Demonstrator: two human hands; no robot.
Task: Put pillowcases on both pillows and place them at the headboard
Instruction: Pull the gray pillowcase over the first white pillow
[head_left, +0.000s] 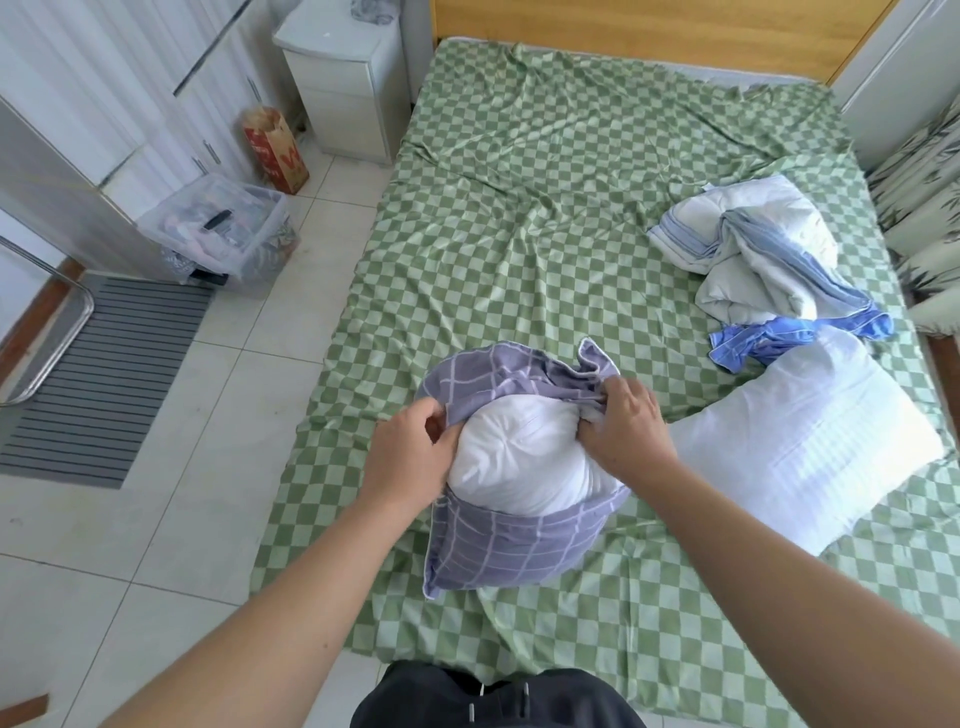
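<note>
Both hands are gripping a purple grid-patterned pillowcase (511, 551) around a white pillow (514, 457).
At lower centre, the left hand (410, 457) and right hand (626, 423) are pinching its open edges; a second bare white pillow (810, 441) is lying right.

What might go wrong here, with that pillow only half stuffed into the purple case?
The white pillow bulges out of the purple checked pillowcase, so it may bunch up inside and leave the corners unfilled. Both the left hand and the right hand grip the opening's edge; a slipped grip could let the case slide back off. The bundle also sits near the bed's foot edge and might roll onto the floor.
</note>
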